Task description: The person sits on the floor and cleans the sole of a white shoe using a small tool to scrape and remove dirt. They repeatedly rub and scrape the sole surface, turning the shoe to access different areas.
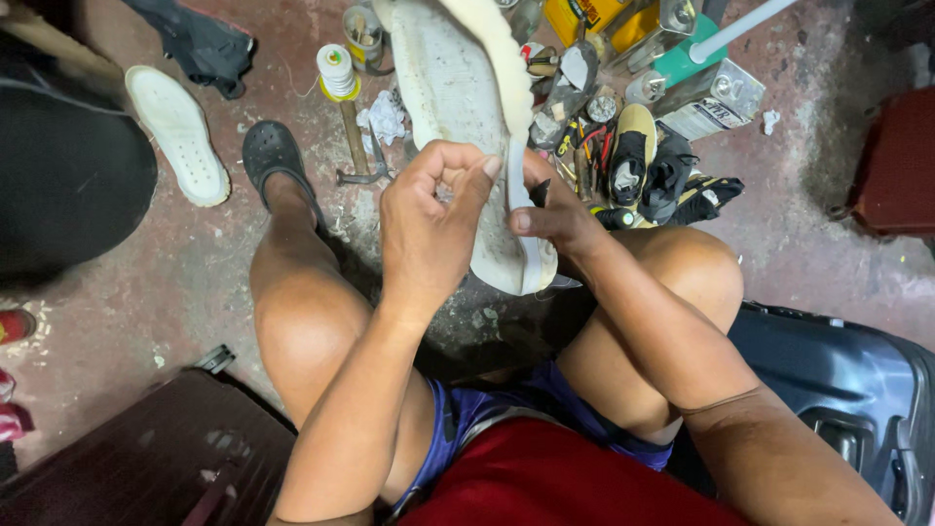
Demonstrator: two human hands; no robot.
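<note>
A matt, finely pitted white rubber sole (458, 107) is seen; the concrete floor (195, 273) is rough and stained. Dull metal is noted on the tin cans (716, 97), glossy moulded plastic on the dark case (847, 380)

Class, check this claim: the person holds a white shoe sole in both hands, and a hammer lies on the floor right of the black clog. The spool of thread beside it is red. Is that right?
One detail is wrong: the spool of thread is white with a yellow base, not red. The head view shows it. The rest stands: the left hand and right hand hold the white shoe sole, and the hammer lies right of the black clog.
</note>
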